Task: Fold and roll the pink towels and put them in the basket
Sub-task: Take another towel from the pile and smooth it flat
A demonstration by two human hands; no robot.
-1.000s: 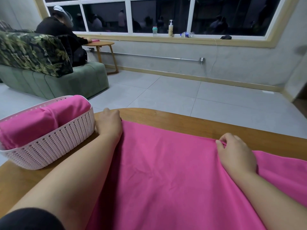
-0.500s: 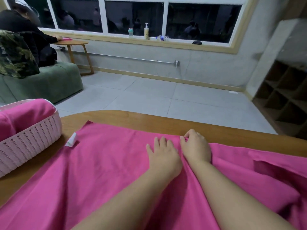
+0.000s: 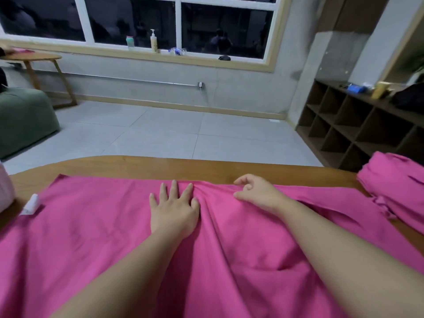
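We are pressing our flat, spread left hand (image 3: 173,211) on the pink towel (image 3: 91,237) spread across the wooden table (image 3: 160,166), anchoring it while our right hand (image 3: 257,193), at 3 o'clock beside it, is pinching the far edge, probably to pull wrinkles out.

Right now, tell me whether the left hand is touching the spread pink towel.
Touching. The head view shows the left hand lying flat on the spread pink towel, fingers straight, with no gap beneath the palm and cloth bunched beside it.

Plain pink towel (image 3: 96,237); white tag (image 3: 31,204); brown wooden table (image 3: 146,165); green sofa (image 3: 23,120).
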